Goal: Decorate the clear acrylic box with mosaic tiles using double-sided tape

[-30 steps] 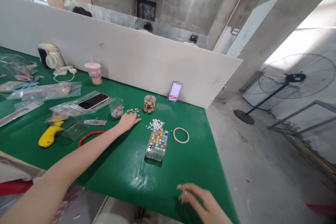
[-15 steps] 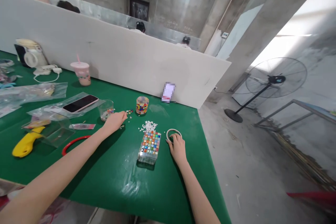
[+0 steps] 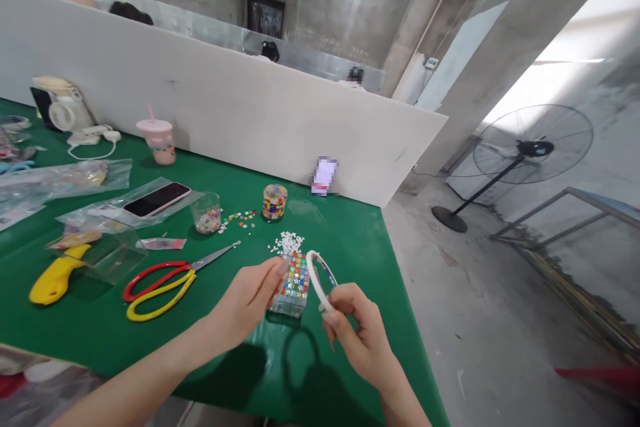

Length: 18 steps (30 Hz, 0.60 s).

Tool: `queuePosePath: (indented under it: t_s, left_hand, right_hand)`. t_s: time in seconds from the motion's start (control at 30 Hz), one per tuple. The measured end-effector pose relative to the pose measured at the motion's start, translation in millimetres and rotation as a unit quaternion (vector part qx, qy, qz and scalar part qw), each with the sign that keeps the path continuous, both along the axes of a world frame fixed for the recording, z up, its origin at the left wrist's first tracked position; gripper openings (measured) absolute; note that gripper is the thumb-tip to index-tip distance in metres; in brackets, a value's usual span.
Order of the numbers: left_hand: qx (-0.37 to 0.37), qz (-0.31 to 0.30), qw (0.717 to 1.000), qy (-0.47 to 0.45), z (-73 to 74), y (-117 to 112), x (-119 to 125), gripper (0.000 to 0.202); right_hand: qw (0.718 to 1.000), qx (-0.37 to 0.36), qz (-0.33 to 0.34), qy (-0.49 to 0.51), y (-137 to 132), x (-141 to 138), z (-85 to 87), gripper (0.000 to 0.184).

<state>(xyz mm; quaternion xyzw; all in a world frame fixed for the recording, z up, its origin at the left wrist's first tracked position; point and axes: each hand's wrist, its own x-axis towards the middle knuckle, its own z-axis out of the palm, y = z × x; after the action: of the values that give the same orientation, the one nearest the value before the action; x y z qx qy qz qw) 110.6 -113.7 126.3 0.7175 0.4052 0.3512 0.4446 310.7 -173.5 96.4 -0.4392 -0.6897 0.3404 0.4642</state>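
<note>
Since the earlier frame, our left hand [image 3: 253, 293] has drawn back from beside the cup [image 3: 200, 205], and our right hand [image 3: 363, 330] has raised the white ring [image 3: 315, 278] off the table [image 3: 350, 233]. At left, the scissors [image 3: 191, 269] lie well clear. Our left fingers bunch before the tiled block [image 3: 299, 280] (pinching something or not, we cannot tell). Right of that, our right thumb and fingers pinch the tilted ring's near side; we should grip lightly, avoiding the far white chips [image 3: 289, 241].
</note>
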Motion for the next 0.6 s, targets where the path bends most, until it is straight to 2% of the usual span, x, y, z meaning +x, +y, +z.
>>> queuePosePath:
  t_s: [0.07, 0.13, 0.23, 0.37, 0.47, 0.53, 0.6]
  left_hand:
    - [0.041, -0.013, 0.999, -0.018, 11.0, -6, 5, 0.038]
    - [0.036, -0.024, 0.998, -0.041, 19.4, -11, 8, 0.038]
    - [-0.068, -0.052, 0.99, -0.11, 24.9, -19, 11, 0.04]
    - [-0.241, -0.106, 0.938, -0.225, 20.8, -24, 10, 0.044]
    - [-0.302, -0.12, 0.91, -0.259, 16.4, -28, 9, 0.044]
    - [-0.277, -0.103, 0.924, -0.241, 15.4, -33, 8, 0.045]
    - [-0.182, -0.062, 0.962, -0.195, 16.3, -38, 6, 0.046]
  right_hand:
    - [1.0, 0.019, 0.002, 0.001, -11, -5, 9.4, 0.017]
    - [0.998, 0.044, -0.022, -0.027, -17, -7, 14.3, 0.014]
    - [0.993, 0.078, -0.059, -0.062, -20, -9, 18.5, 0.013]
    - [0.99, 0.097, -0.071, -0.074, -24, -13, 23.9, 0.012]
    - [0.99, 0.102, -0.063, -0.08, -27, -17, 26.8, 0.01]
    - [0.989, 0.106, -0.057, -0.085, -28, -19, 28.2, 0.008]
    - [0.987, 0.116, -0.057, -0.098, -29, -21, 30.0, 0.007]
